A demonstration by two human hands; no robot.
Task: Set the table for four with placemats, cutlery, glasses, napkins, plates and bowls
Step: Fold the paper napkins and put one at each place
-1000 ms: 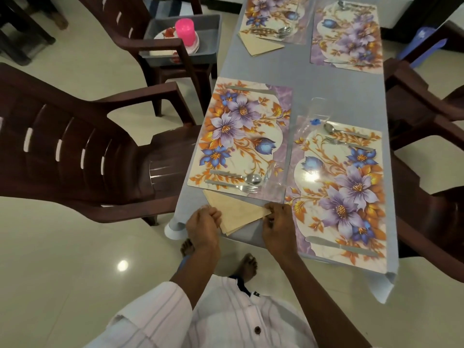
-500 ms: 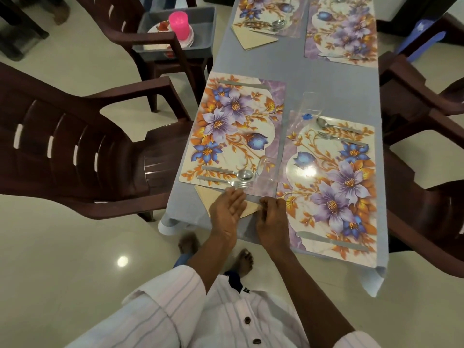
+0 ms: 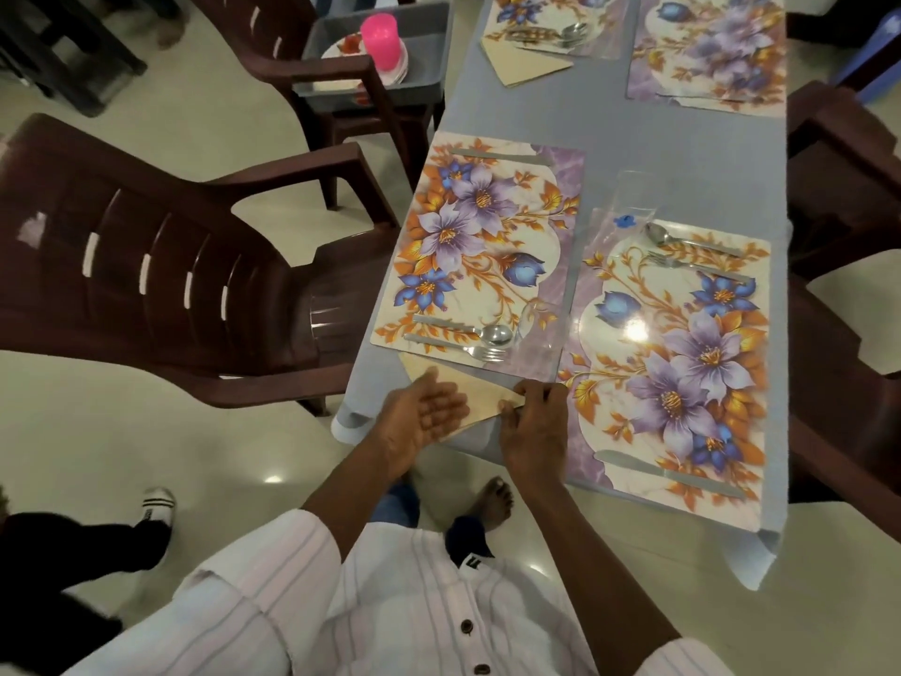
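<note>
Since half a second before, the left hand (image 3: 423,413) had turned over. It had lain palm-down on the napkin (image 3: 480,395); now its palm faced up, fingers straight and slightly spread, over the napkin's left half. Whether it touched the napkin could not be told. The right hand (image 3: 534,429) pinched the napkin's right tip between thumb and curled fingers.

The napkin, a beige folded triangle, lay at the near-left corner of the grey surface (image 3: 682,153), just beside the near edge of the left placemat (image 3: 487,246). Its long axis ran left to right along that edge, and its sharp tip pointed right, toward the right placemat (image 3: 682,363).

Just beyond the napkin, a fork (image 3: 468,351) and a spoon (image 3: 480,333) lay side by side on the left placemat. Their handles lay to the left and their heads pointed right, toward a clear glass (image 3: 536,329) at that mat's near right corner. A far knife (image 3: 497,156) lay across the mat's far end.

On the right placemat a near knife (image 3: 668,473) lay along the near end, and a second spoon (image 3: 682,239) and second fork (image 3: 692,265) lay at the far end.

Farther off, a second napkin (image 3: 531,65) lay against the far-left placemat (image 3: 556,17), its tip also pointing right. To the left, a grey tub (image 3: 429,56) on a chair held a pink cup (image 3: 382,41).
</note>
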